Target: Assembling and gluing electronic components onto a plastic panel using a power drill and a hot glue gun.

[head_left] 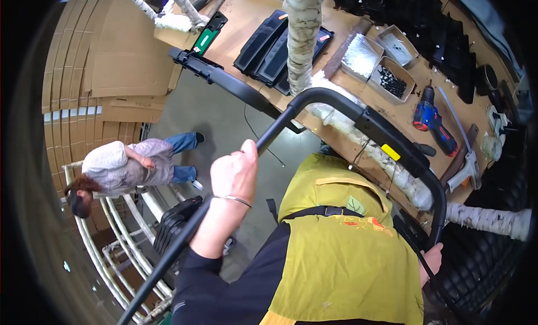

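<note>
A black tubular push handle [330, 98], bent in a wide U like a lawn mower's, spans the view in front of my yellow-green apron. My left hand [234, 173] is closed round its left bar, thumb up and a bracelet on the wrist. Lower on the right, my right hand [431, 260] wraps the other bar near its bend; part of it is hidden by the bar. A black control box with a yellow label [390, 152] sits on the handle's right part. A flat black arm [235, 89] reaches from the handle towards the upper left.
The wooden workbench [347, 143] ahead carries a blue cordless drill [430, 120], a glue gun [468, 171], small-parts bins [392, 78] and black plastic covers [263, 47]. A wrapped post [301, 39] rises from it. At left, another person [131, 162] stands near stacked cardboard [131, 50] and white rack rails [120, 241].
</note>
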{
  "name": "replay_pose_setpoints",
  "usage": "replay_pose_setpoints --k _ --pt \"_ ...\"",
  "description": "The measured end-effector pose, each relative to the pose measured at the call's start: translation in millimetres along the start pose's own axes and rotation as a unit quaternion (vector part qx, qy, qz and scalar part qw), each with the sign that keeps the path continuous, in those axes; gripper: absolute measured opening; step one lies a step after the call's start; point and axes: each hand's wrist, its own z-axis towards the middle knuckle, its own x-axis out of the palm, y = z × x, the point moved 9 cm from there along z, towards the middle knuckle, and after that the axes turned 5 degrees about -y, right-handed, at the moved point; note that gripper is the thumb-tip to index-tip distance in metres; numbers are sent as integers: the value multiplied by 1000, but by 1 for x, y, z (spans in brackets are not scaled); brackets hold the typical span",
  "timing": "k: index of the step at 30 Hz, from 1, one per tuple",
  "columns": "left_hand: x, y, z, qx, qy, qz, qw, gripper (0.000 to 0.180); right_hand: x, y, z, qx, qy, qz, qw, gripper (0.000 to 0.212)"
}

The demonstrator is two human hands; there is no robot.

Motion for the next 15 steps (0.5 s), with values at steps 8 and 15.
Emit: replay_pose_setpoints --k 8,15 --pt "110 -5 -29 -113 43 -221 968 29 122 20 18 31 -25 358 933 53" --pt "206 -35 -10 -116 -35 -371 921 30 192 47 30 153 -125 542 817 48"
